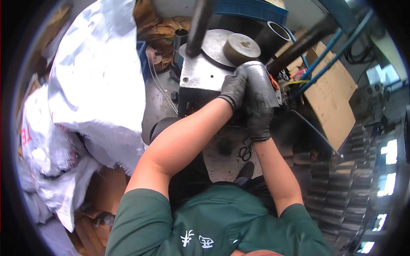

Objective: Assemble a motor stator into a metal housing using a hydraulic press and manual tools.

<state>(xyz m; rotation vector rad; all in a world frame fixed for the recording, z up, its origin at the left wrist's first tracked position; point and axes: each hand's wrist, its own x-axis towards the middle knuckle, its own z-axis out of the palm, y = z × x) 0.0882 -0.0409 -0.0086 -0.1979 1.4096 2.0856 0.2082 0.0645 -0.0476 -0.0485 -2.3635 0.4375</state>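
A grey metal cylinder (259, 81) is tilted between my hands at the front right of a machine's steel plate (203, 72). Gripping its upper left side is my left hand (234, 90), in a dark grey glove. My right hand (259, 121), gloved the same way, is closed on the cylinder from below; its fingertips are partly hidden. Just beyond the cylinder, a thick round metal block (242, 48) rests on a flat disc (213, 45). An orange-handled tool (273, 82) lies to the right of the cylinder.
Large white woven sacks (98, 72) crowd the left. A dark column (199, 27) rises over the plate. A wide dark tube (277, 34) stands behind, with blue bars (337, 49) and cardboard (333, 102) at right. Black-handled scissors (244, 152) lie on the floor; several cylinders (341, 187) are stacked right.
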